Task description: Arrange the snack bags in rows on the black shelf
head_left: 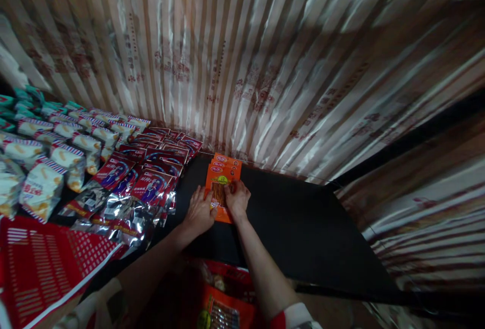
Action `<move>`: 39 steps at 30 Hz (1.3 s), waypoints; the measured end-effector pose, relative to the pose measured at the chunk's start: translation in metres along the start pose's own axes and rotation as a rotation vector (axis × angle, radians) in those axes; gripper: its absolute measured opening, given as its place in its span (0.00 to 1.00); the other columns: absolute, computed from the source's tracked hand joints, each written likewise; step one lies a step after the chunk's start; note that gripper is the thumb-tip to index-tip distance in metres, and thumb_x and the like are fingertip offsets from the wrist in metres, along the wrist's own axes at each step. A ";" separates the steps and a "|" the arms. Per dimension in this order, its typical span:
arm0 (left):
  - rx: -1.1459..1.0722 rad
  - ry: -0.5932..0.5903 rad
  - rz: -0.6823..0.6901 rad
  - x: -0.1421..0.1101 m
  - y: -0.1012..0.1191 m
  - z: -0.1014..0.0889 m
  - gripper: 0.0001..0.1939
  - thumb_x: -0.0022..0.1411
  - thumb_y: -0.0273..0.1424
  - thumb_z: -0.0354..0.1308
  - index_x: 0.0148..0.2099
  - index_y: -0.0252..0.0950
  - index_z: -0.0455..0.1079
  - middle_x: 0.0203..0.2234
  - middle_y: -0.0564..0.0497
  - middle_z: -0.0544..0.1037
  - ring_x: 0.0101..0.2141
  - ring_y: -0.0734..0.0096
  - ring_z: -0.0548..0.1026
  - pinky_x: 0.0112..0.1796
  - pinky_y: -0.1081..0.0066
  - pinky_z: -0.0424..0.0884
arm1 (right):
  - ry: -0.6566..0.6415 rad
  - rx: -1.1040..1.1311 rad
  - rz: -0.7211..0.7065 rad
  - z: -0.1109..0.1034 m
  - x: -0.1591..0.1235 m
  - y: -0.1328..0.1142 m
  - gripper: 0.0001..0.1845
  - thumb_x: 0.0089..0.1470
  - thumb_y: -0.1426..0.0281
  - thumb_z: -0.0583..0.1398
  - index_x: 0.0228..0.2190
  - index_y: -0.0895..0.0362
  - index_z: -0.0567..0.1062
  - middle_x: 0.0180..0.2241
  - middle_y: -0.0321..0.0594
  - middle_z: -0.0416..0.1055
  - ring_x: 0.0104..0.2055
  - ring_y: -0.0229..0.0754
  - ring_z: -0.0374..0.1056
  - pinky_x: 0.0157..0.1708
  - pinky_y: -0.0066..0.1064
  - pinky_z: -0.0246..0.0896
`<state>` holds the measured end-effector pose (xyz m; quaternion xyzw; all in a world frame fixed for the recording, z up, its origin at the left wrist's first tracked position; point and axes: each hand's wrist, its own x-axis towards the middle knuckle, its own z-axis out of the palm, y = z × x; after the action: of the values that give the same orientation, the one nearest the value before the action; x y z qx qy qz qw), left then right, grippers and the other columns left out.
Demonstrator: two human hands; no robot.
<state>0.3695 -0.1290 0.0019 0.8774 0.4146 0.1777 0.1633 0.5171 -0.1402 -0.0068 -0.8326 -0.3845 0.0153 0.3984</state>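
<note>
An orange snack packet with a clear window showing brown strips lies on the black tabletop, overlapping a few matching packets behind it. My left hand grips its left edge, fingers closed and thumb toward the front. On the opposite edge, my right hand is closed with its fingertips on the packet's face. Below the table's front edge, another orange packet shows among bags near my body.
Dark red and silver snack packets lie in overlapping rows to the left. Beyond them stand white bags and green bags. A red perforated basket is at lower left. Striped plastic sheeting hangs behind the black table.
</note>
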 end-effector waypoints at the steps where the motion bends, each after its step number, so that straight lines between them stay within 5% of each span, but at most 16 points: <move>1: 0.009 0.018 -0.016 0.001 -0.002 -0.002 0.27 0.56 0.31 0.49 0.59 0.28 0.61 0.57 0.34 0.63 0.60 0.48 0.55 0.55 0.51 0.57 | -0.011 0.000 -0.007 0.005 -0.001 -0.004 0.22 0.50 0.63 0.55 0.45 0.60 0.72 0.51 0.52 0.66 0.57 0.51 0.55 0.54 0.43 0.45; 6: 0.061 0.114 -0.098 0.002 -0.007 -0.012 0.27 0.57 0.29 0.47 0.58 0.20 0.59 0.59 0.28 0.58 0.61 0.44 0.52 0.55 0.50 0.56 | -0.078 -0.017 -0.020 0.025 -0.005 -0.031 0.23 0.51 0.64 0.55 0.47 0.63 0.70 0.53 0.56 0.63 0.58 0.52 0.53 0.55 0.43 0.44; 11: 0.006 0.155 0.009 -0.011 -0.002 -0.031 0.25 0.59 0.27 0.47 0.58 0.24 0.59 0.61 0.32 0.56 0.62 0.49 0.49 0.57 0.51 0.55 | -0.157 -0.018 -0.037 0.033 -0.006 -0.046 0.23 0.52 0.64 0.55 0.47 0.62 0.70 0.55 0.53 0.61 0.58 0.51 0.52 0.56 0.42 0.43; 18: -0.088 0.187 0.111 -0.041 0.005 -0.045 0.17 0.62 0.28 0.46 0.50 0.31 0.68 0.53 0.44 0.69 0.57 0.62 0.62 0.57 0.60 0.59 | -0.303 0.014 -0.128 0.030 -0.006 -0.038 0.23 0.52 0.65 0.56 0.49 0.63 0.69 0.54 0.51 0.62 0.61 0.48 0.48 0.59 0.42 0.42; 23: -0.149 0.168 0.109 -0.062 0.005 -0.043 0.14 0.62 0.28 0.47 0.46 0.33 0.70 0.47 0.45 0.73 0.49 0.64 0.70 0.52 0.63 0.65 | -0.245 0.096 -0.131 0.026 -0.008 -0.039 0.20 0.51 0.68 0.57 0.46 0.61 0.70 0.54 0.50 0.61 0.60 0.50 0.50 0.59 0.45 0.43; 28: -0.183 -0.104 0.312 -0.091 0.016 -0.044 0.10 0.62 0.27 0.47 0.36 0.34 0.71 0.30 0.48 0.75 0.35 0.68 0.71 0.41 0.68 0.68 | -0.049 0.332 -0.250 -0.010 -0.039 -0.042 0.18 0.55 0.65 0.53 0.47 0.58 0.67 0.50 0.48 0.66 0.53 0.45 0.60 0.54 0.42 0.54; 32: -0.198 -0.161 0.356 -0.121 0.036 -0.057 0.12 0.63 0.26 0.45 0.32 0.34 0.69 0.29 0.48 0.72 0.35 0.69 0.70 0.39 0.70 0.66 | -0.046 0.508 -0.304 -0.065 -0.101 -0.027 0.15 0.58 0.63 0.52 0.44 0.57 0.67 0.40 0.44 0.71 0.42 0.40 0.68 0.44 0.34 0.63; 36: -0.283 -0.254 0.169 -0.158 0.042 -0.053 0.11 0.63 0.28 0.45 0.39 0.36 0.69 0.35 0.48 0.73 0.38 0.68 0.71 0.41 0.69 0.66 | -0.329 0.362 -0.382 -0.102 -0.164 0.011 0.10 0.58 0.66 0.52 0.35 0.55 0.72 0.31 0.39 0.73 0.35 0.39 0.70 0.38 0.31 0.64; 39: -0.106 -0.506 -0.049 -0.182 0.030 -0.032 0.16 0.59 0.27 0.49 0.48 0.32 0.67 0.45 0.37 0.72 0.45 0.53 0.71 0.45 0.57 0.65 | -0.693 0.122 -0.407 -0.104 -0.191 0.045 0.12 0.56 0.69 0.53 0.40 0.56 0.73 0.40 0.44 0.74 0.43 0.42 0.70 0.44 0.34 0.63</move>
<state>0.2672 -0.2857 0.0105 0.8740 0.3715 -0.0301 0.3119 0.4458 -0.3501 -0.0195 -0.6599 -0.6512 0.2386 0.2890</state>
